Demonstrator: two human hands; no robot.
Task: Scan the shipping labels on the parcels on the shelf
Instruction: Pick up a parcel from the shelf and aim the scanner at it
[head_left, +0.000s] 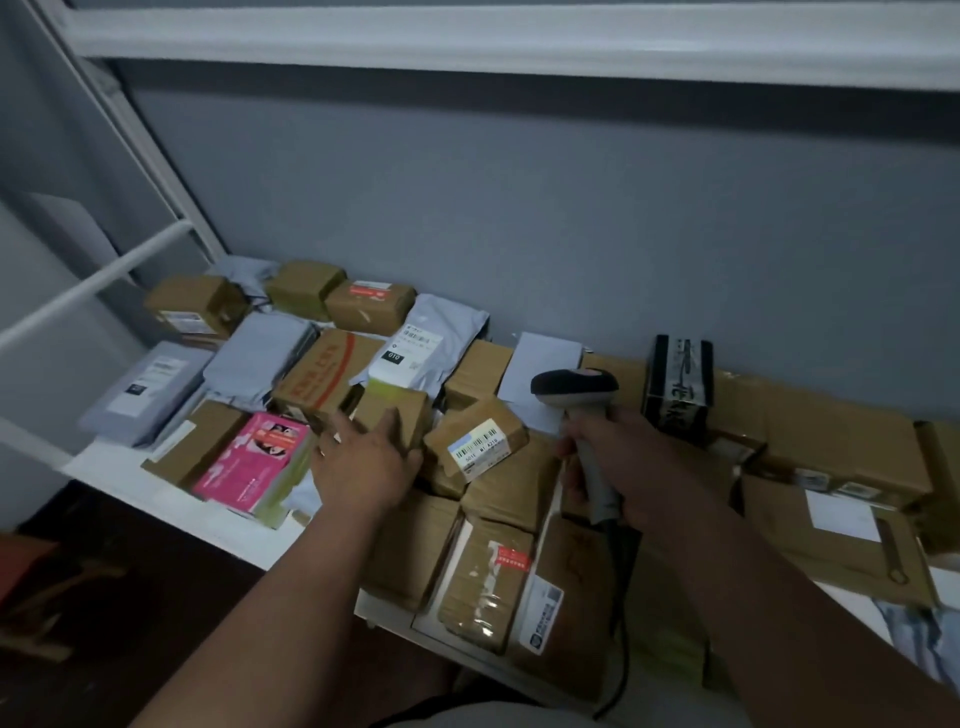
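white shelf (119, 470) packed with parcels, brown cartons and grey mailer bags crowding it edge to edge against the grey wall (571, 208). left hand (363, 462) reaches in, fingers spread and relaxed, touching a small brown box (397, 415) beside the pink box (252, 460). right hand (618, 457) wraps the grip of the barcode scanner (574, 387), head above a tilted carton's barcode label (480, 446).

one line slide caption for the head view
Right hand grips scanner; left hand reaches over parcels on shelf.
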